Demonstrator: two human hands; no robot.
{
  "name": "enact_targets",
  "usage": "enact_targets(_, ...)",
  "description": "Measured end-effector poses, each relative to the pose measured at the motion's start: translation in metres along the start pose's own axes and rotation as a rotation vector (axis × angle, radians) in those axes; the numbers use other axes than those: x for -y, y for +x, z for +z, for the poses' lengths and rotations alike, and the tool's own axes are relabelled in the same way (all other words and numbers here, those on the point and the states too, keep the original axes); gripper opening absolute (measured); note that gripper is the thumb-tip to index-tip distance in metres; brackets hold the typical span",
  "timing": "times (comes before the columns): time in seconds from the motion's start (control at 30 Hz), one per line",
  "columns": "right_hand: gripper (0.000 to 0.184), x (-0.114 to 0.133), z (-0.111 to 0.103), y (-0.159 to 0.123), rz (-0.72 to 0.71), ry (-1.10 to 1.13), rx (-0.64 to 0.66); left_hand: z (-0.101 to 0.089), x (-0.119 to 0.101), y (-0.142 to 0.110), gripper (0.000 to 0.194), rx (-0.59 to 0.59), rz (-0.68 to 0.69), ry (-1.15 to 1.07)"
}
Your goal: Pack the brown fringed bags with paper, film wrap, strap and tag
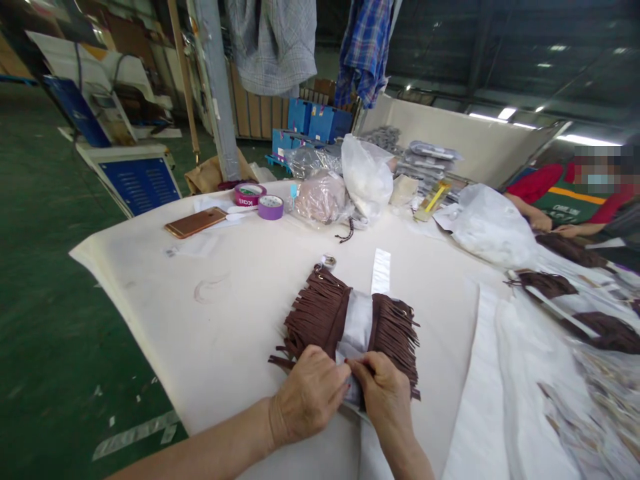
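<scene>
Pinching white wrap [358, 319] round brown fringed bundle [320, 308] with left hand [311, 392] and right hand [386, 387] together, toward tabletop's [240, 327] near edge!

Head cam looks fwd & down, close abv L hand [311, 393] & R hand [385, 390], tbl [240, 320] beyond.

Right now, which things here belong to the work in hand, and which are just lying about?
In hand:
brown fringed piece
pale band across it, pinched by left hand and right hand

Apparently lying about:
phone
purple tape roll
short dark cord
</scene>
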State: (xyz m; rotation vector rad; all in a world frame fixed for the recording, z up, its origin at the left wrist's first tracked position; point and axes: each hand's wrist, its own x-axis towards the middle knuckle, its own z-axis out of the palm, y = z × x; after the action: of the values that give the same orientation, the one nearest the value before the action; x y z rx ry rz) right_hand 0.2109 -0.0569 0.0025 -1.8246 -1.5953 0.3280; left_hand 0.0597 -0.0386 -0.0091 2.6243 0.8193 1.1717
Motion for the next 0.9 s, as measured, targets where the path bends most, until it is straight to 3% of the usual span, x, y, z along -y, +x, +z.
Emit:
enact_targets(0.23,0.022,0.011,-0.002,0.001,0.146,-0.028,-0.009,0.007,-0.007,0.005,0.015,0.159,0.075,0.343)
enact_targets(0.43,0.017,0.013,0.000,0.007,0.164,0.027,-0.039,0.003,-0.009,0.008,0.013,0.230,0.227,0.430)
enact_targets(0.57,0.017,0.017,-0.005,0.007,0.178,0.093,-0.123,0.001,-0.008,0.010,0.015,0.310,0.192,0.442)
enact_targets(0.67,0.025,0.010,-0.041,-0.012,0.182,0.126,-0.243,-0.002,-0.011,0.006,0.018,0.250,0.138,0.349)
enact_targets(0.77,0.028,-0.019,-0.110,-0.051,0.188,-0.001,-0.490,-0.004,-0.010,0.000,0.026,0.186,0.114,0.253)
enact_targets(0.83,0.034,-0.047,-0.163,-0.086,0.328,-0.198,-0.664,0.000,-0.005,-0.003,0.032,0.139,0.096,0.231)
enact_targets(0.9,0.040,-0.075,-0.210,-0.122,0.610,-0.342,-0.756,0.006,0.000,-0.003,0.034,0.089,0.113,0.197)
